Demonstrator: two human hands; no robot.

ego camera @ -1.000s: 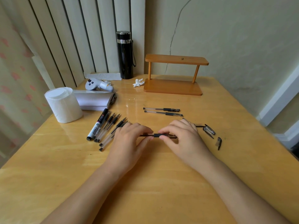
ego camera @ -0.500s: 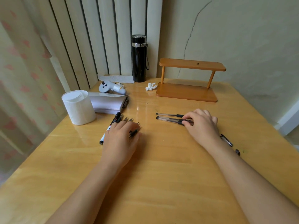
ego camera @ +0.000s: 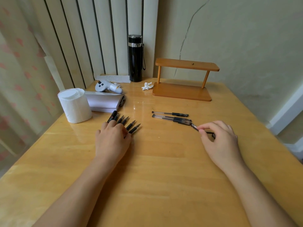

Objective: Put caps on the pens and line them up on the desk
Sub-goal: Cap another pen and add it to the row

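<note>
Three capped pens (ego camera: 171, 117) lie side by side, lengthwise left to right, in the middle of the wooden desk (ego camera: 164, 161). My right hand (ego camera: 218, 140) is just right of them, thumb and forefinger pinched on a loose black pen cap (ego camera: 194, 126); another cap (ego camera: 212, 134) shows partly under that hand. Several uncapped pens (ego camera: 129, 124) and a capped black marker (ego camera: 112, 117) fan out at the left. My left hand (ego camera: 113, 140) lies flat over their barrels, so only the tips show.
A paper roll (ego camera: 74, 105) and a white paper stack (ego camera: 105, 102) sit at the left, with a white controller (ego camera: 108, 86) behind. A black flask (ego camera: 135, 58), a crumpled tissue (ego camera: 147, 86) and a small wooden shelf (ego camera: 183, 81) stand at the back.
My right hand laid the capped pen beside the two others, then drew back to the right and pinched a loose cap. My left hand moved onto the uncapped pens and stays there.
</note>
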